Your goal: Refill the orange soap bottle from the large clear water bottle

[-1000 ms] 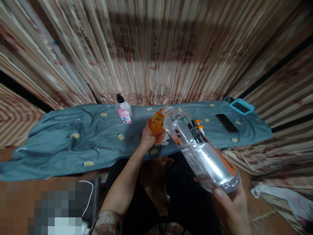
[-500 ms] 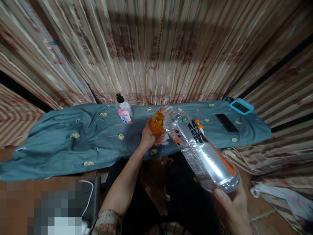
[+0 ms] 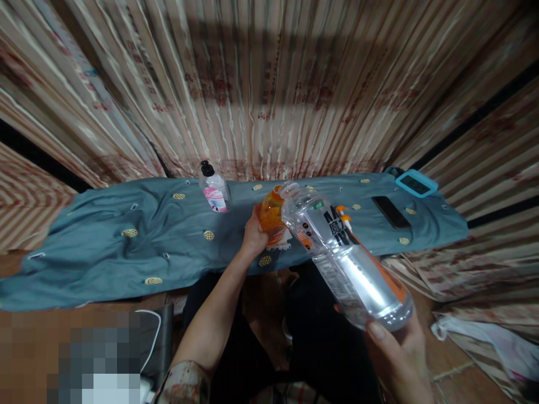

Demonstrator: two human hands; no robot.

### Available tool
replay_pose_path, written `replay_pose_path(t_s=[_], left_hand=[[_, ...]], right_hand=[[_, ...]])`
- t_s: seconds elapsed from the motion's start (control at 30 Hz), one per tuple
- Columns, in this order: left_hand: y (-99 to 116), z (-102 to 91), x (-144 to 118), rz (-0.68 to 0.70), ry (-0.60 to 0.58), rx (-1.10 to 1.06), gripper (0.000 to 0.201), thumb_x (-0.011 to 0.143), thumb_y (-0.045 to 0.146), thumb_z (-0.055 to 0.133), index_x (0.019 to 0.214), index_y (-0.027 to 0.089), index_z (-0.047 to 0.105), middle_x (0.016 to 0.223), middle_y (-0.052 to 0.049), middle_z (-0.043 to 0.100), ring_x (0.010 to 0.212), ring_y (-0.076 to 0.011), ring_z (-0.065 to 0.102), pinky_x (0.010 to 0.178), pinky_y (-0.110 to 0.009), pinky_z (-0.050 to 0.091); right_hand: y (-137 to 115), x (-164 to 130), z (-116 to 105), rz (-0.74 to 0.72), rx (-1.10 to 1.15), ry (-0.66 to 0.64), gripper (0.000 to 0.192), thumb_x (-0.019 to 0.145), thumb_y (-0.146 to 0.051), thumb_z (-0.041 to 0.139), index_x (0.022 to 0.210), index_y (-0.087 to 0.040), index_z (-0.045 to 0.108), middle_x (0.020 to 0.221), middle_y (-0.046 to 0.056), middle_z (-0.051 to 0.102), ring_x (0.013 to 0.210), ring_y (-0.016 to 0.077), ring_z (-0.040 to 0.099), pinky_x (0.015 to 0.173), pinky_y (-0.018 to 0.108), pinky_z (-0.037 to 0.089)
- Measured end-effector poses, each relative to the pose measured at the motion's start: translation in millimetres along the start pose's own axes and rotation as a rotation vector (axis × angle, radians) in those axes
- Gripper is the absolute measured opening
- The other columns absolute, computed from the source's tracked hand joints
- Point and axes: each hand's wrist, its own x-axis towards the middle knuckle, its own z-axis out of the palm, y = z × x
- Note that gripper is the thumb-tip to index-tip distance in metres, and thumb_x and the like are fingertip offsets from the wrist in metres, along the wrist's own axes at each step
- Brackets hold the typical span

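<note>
Covered surface: a long, low stretch of blue-grey cloth (image 3: 105,219) with small yellow oval prints, wrinkled most at the left end
Room: striped curtains (image 3: 236,84) with reddish motifs stand behind and at both sides; brown tiled floor (image 3: 457,370) shows below
Back of cloth: a pump bottle (image 3: 216,193) stands upright, left of the hands
Right end: a dark, flat phone (image 3: 391,212) lies near a blue-framed device (image 3: 416,183)
In the way: the large bottle partly covers some orange-tipped spouts (image 3: 342,209), so what they belong to is unclear
Floor level: a white cable (image 3: 158,336) curves at lower left; white crumpled material (image 3: 484,331) lies at lower right
Large bottle (image 3: 349,264): clear, glossy plastic, silver and orange label, held tilted, its neck at the smaller bottle's top; contact there is hard to tell
Orange bottle (image 3: 270,213): translucent, rounded, over the middle of the cloth
Left hand (image 3: 254,233): curled closed around the orange bottle
Right hand (image 3: 400,345): gripping the large bottle by its base, thumb on top
</note>
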Motion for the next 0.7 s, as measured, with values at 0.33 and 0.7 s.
replay_pose_path(t_s=[0.33,0.7], left_hand=[[6.8,-1.3,-0.8,-0.031,0.003,0.038,0.073,0.061,0.038,0.091,0.124,0.022,0.056,0.117,-0.008,0.075,0.109,-0.03,0.073,0.099,-0.042,0.056],[12.9,-5.2,0.0,-0.03,0.0,0.057,0.065,0.072,0.045,0.082,0.125,0.02,0.056,0.119,-0.01,0.075,0.109,-0.03,0.073,0.096,-0.042,0.059]], right_hand=[[-0.1,1.2,2.8,-0.008,0.011,0.007,0.088,0.076,-0.043,0.088,0.154,-0.028,0.051,0.142,0.013,0.07,0.126,0.0393,0.066,0.098,0.047,0.056],[-0.7,-1.4,12.6,0.127,0.179,0.044,0.081,0.072,-0.039,0.089,0.146,-0.03,0.057,0.147,0.012,0.063,0.114,0.0369,0.07,0.087,0.049,0.064]])
